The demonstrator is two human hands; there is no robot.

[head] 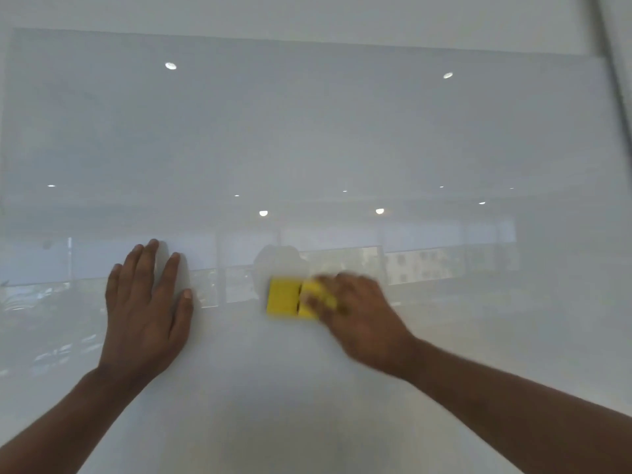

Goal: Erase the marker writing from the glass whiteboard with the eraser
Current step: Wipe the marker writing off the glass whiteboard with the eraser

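The glass whiteboard [307, 124] fills almost the whole view, pale grey and glossy. I see no marker writing on it. A yellow eraser [285, 297] lies flat against the glass a little right of centre. My right hand [359, 316] grips its right end with the fingers over the top; the hand is blurred by motion. My left hand [147, 302] rests flat on the glass to the left, fingers spread, holding nothing, about one hand's width from the eraser.
The glass mirrors ceiling lights [170, 66] and a band of windows [342, 261] across its middle. The board's top edge [307, 39] runs under a white wall. A dark frame strip [612, 63] slants down the upper right corner.
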